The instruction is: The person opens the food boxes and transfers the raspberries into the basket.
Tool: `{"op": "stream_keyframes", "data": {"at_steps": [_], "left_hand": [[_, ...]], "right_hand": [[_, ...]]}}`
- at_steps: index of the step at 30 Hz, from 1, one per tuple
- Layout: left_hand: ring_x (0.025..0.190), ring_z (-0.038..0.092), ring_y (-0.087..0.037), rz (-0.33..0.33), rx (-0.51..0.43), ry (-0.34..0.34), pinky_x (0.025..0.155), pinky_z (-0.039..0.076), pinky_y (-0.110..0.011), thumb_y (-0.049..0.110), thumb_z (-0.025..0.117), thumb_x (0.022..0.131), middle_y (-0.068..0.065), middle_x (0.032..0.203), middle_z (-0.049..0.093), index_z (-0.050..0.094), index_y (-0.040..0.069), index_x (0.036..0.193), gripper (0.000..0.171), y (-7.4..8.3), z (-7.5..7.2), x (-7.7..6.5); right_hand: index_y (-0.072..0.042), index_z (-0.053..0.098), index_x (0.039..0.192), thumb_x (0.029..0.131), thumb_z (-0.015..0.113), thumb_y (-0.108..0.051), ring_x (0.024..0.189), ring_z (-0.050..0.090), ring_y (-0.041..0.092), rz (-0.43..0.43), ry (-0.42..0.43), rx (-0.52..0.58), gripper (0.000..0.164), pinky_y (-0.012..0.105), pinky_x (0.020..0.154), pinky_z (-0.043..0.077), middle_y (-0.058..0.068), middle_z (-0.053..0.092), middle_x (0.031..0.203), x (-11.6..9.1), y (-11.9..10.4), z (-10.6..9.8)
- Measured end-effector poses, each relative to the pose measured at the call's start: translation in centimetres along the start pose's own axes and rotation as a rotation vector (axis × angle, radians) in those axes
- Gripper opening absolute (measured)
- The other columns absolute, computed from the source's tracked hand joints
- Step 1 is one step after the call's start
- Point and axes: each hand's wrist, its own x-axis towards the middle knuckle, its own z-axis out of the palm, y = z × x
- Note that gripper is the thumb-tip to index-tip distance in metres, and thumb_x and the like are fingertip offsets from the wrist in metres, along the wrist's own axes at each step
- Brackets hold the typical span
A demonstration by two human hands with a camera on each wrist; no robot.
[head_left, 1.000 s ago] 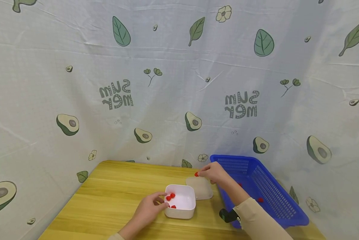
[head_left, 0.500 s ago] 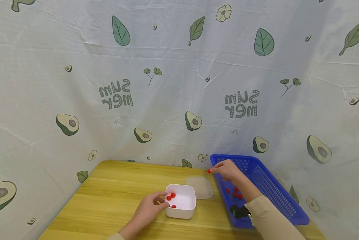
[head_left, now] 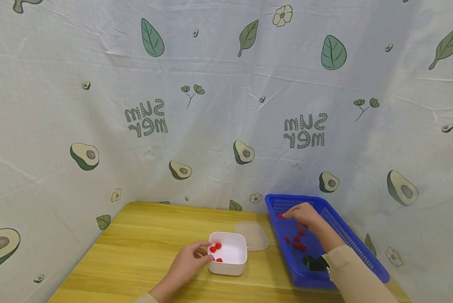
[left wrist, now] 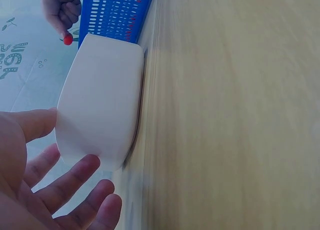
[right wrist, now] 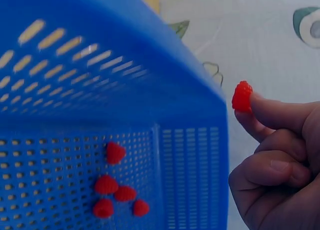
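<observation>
Between the thumb and index finger of my right hand [head_left: 305, 214], a red raspberry [right wrist: 243, 96] is pinched over the far left part of the blue basket [right wrist: 195, 165]. In the right wrist view, several more raspberries [right wrist: 115, 152] lie on the basket's bottom. My left hand [head_left: 188, 261] touches the left side of a square white box [head_left: 231, 269], its fingers spread and loosely bent. Several raspberries [head_left: 218, 245] lie inside that box along its left side. The left wrist view shows the thumb and fingertips against the box's outer wall.
A pale translucent lid [head_left: 253, 236] lies flat on the wooden table [head_left: 150, 231] between the box and the basket. A patterned cloth [head_left: 211, 126] hangs behind the table. A dark wrist device [head_left: 316, 264] sits at the right sleeve's cuff.
My right hand has moved right with the raspberry, from above the lid to over the basket. More raspberries in the basket have come into sight. The left hand and box have stayed put.
</observation>
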Motion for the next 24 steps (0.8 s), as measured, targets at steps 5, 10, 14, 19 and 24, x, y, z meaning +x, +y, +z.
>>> {"op": "stream_keyframes", "data": {"at_steps": [5, 10, 14, 19, 24], "left_hand": [[0.081, 0.058, -0.015, 0.008, 0.0, 0.001, 0.067, 0.047, -0.028, 0.03, 0.077, 0.088, 0.003, 0.093, 0.069, 0.07, 0.016, 0.124, 0.039, 0.0, 0.0, 0.0], [0.081, 0.058, -0.014, 0.011, 0.006, 0.001, 0.067, 0.047, -0.027, 0.031, 0.077, 0.088, 0.004, 0.093, 0.069, 0.07, 0.017, 0.124, 0.039, -0.1, 0.0, 0.0], [0.08, 0.058, -0.014, 0.019, 0.007, 0.002, 0.066, 0.047, -0.027, 0.031, 0.077, 0.088, 0.004, 0.093, 0.069, 0.07, 0.017, 0.123, 0.038, -0.1, 0.1, 0.0], [0.081, 0.058, -0.014, 0.016, 0.009, -0.004, 0.067, 0.047, -0.027, 0.031, 0.077, 0.088, 0.004, 0.093, 0.069, 0.07, 0.018, 0.123, 0.038, -0.1, 0.1, 0.0], [0.083, 0.058, -0.016, 0.004, 0.011, -0.008, 0.067, 0.047, -0.028, 0.031, 0.077, 0.089, 0.004, 0.094, 0.069, 0.07, 0.018, 0.123, 0.037, 0.0, 0.1, 0.0]], "right_hand": [[0.004, 0.075, 0.092, 0.087, 0.075, -0.015, 0.042, 0.029, 0.008, 0.008, 0.007, 0.008, 0.02, 0.025, 0.044, 0.03, -0.006, 0.041, 0.055, 0.0, 1.2, -1.0], [-0.004, 0.07, 0.076, 0.086, 0.075, -0.015, 0.042, 0.025, 0.008, 0.047, 0.021, -0.004, 0.016, 0.025, 0.044, 0.027, -0.008, 0.028, 0.049, 0.0, 2.4, -1.7], [-0.013, 0.056, 0.063, 0.087, 0.074, -0.016, 0.043, 0.026, 0.008, 0.103, 0.029, -0.022, 0.03, 0.024, 0.044, 0.027, -0.007, 0.029, 0.049, -0.1, 3.1, -2.0], [-0.019, 0.035, 0.056, 0.088, 0.074, -0.015, 0.042, 0.028, 0.007, 0.133, 0.04, -0.056, 0.05, 0.023, 0.043, 0.027, -0.008, 0.029, 0.048, -0.2, 4.2, -2.3], [-0.02, 0.032, 0.053, 0.088, 0.073, -0.016, 0.041, 0.03, 0.006, 0.131, 0.033, -0.119, 0.054, 0.022, 0.043, 0.029, -0.009, 0.029, 0.046, 0.1, 5.2, -2.6]]}}
